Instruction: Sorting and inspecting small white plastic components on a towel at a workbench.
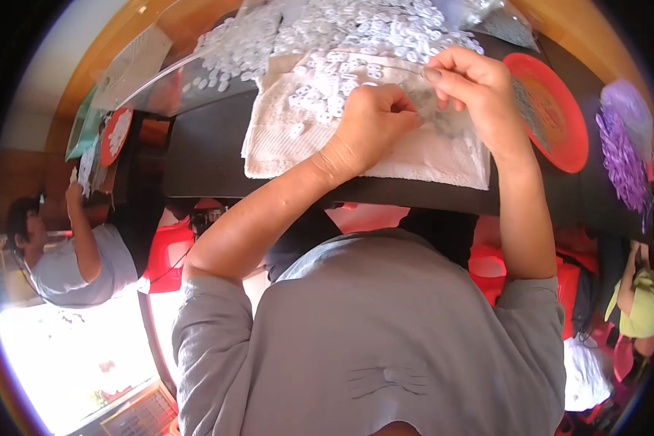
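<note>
A cream towel (276, 149) lies on the dark table, with a heap of small white oval pieces with holes (327, 87) on it. My left hand (378, 120) is above the towel beside this heap, fingers curled and thumb against the forefinger; whatever it pinches is hidden. To its right and a little farther off, my right hand (476, 83) is raised with thumb and forefinger brought together. Anything between those fingertips is too small to make out. Under and between the hands, a greyish patch of tiny pieces (443, 120) rests on the towel, blurred.
A larger mound of white pieces (363, 25) spreads behind the towel on clear plastic. A red plate (570, 138) holding thin grey pieces stands at the right. Farther right is a purple bundle (621, 149) with a plastic bag. One person (87, 254) sits at left, another (641, 301) at right.
</note>
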Action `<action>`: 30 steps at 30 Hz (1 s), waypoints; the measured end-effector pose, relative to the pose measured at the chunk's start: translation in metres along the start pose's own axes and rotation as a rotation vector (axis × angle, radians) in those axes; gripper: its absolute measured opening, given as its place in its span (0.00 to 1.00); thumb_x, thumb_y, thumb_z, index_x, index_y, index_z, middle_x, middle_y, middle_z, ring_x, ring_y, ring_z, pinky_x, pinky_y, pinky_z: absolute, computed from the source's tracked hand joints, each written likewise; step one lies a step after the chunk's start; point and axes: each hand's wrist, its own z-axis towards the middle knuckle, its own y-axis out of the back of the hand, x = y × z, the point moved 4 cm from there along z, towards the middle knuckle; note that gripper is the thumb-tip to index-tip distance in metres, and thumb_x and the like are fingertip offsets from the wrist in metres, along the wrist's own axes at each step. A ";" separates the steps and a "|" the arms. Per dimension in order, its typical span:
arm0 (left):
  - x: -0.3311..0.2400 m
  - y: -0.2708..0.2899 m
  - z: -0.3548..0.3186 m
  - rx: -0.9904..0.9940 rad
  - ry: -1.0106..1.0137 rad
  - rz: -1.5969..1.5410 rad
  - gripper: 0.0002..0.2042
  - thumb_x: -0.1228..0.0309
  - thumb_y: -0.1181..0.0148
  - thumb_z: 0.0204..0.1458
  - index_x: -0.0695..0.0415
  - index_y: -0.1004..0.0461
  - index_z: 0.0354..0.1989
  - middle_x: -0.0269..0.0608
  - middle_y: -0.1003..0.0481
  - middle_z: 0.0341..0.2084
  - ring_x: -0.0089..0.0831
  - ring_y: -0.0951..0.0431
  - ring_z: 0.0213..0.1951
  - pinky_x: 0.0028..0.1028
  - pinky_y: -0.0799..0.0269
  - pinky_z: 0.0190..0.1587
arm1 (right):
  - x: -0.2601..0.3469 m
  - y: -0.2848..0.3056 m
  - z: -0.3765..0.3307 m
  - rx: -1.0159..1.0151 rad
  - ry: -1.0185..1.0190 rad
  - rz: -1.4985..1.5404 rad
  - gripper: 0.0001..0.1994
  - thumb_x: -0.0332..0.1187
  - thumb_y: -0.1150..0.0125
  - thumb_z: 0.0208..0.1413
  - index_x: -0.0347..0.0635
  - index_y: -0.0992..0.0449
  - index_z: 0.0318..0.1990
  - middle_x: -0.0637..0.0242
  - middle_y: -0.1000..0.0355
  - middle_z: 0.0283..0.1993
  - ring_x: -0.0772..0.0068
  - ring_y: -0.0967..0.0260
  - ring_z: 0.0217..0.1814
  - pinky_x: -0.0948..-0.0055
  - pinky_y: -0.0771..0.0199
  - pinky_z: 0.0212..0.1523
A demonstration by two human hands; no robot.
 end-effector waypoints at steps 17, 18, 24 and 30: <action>0.015 0.026 -0.049 0.027 0.396 -1.206 0.06 0.75 0.44 0.56 0.65 0.27 0.32 0.38 0.28 0.22 0.22 0.31 0.19 0.21 0.40 0.16 | 0.005 -0.061 -0.005 0.262 0.125 0.111 0.06 0.26 0.41 0.55 0.37 0.24 0.40 0.71 0.26 0.34 0.82 0.30 0.34 0.83 0.35 0.31; 0.015 0.029 -0.051 0.024 0.394 -1.211 0.06 0.75 0.44 0.56 0.65 0.27 0.32 0.38 0.28 0.22 0.22 0.31 0.19 0.21 0.40 0.16 | 0.007 -0.063 -0.005 0.266 0.124 0.107 0.06 0.26 0.41 0.55 0.37 0.24 0.40 0.71 0.26 0.34 0.82 0.30 0.34 0.83 0.35 0.31; 0.017 0.041 -0.058 0.047 0.345 -1.246 0.06 0.73 0.45 0.56 0.65 0.28 0.33 0.38 0.28 0.23 0.22 0.32 0.20 0.21 0.39 0.17 | 0.016 -0.072 0.002 0.257 0.038 0.113 0.05 0.27 0.40 0.54 0.37 0.24 0.37 0.71 0.26 0.33 0.83 0.30 0.34 0.83 0.34 0.31; 0.020 0.046 -0.062 -0.009 0.334 -1.253 0.06 0.73 0.45 0.56 0.64 0.29 0.32 0.38 0.28 0.23 0.23 0.32 0.21 0.21 0.39 0.17 | 0.019 -0.080 0.006 0.264 0.042 0.143 0.05 0.27 0.42 0.56 0.35 0.25 0.37 0.68 0.27 0.33 0.79 0.29 0.34 0.82 0.33 0.30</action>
